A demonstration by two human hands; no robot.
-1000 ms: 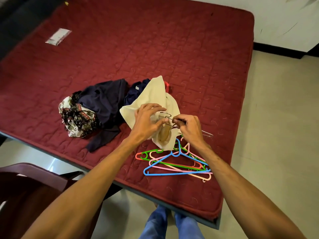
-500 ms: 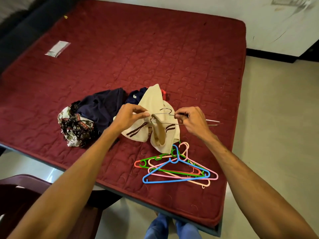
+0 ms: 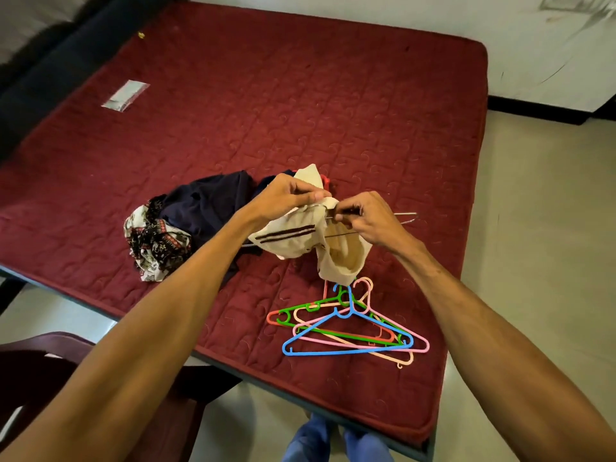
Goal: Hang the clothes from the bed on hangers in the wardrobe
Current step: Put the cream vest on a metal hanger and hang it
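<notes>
A cream shirt (image 3: 293, 240) with dark stripes hangs over the maroon mattress (image 3: 300, 105), partly threaded on a thin metal wire hanger (image 3: 405, 217). My left hand (image 3: 286, 195) pinches the shirt's neck edge. My right hand (image 3: 365, 216) pinches the wire hanger beside it, and the hanger's right end sticks out past that hand. A dark navy garment (image 3: 203, 208) and a patterned black-and-white cloth (image 3: 155, 243) lie crumpled to the left. Several plastic hangers (image 3: 346, 325) in blue, green, pink and peach lie stacked near the mattress's front edge.
A small clear plastic packet (image 3: 125, 95) lies on the far left of the mattress. A dark wooden chair (image 3: 40, 368) stands at the lower left, beside the bed's front edge. Tiled floor (image 3: 540, 261) runs along the right, with a white wall behind.
Both hands have lifted the cream shirt and wire hanger higher off the mattress and drawn closer together. The shirt's striped sleeve now hangs out to the left.
</notes>
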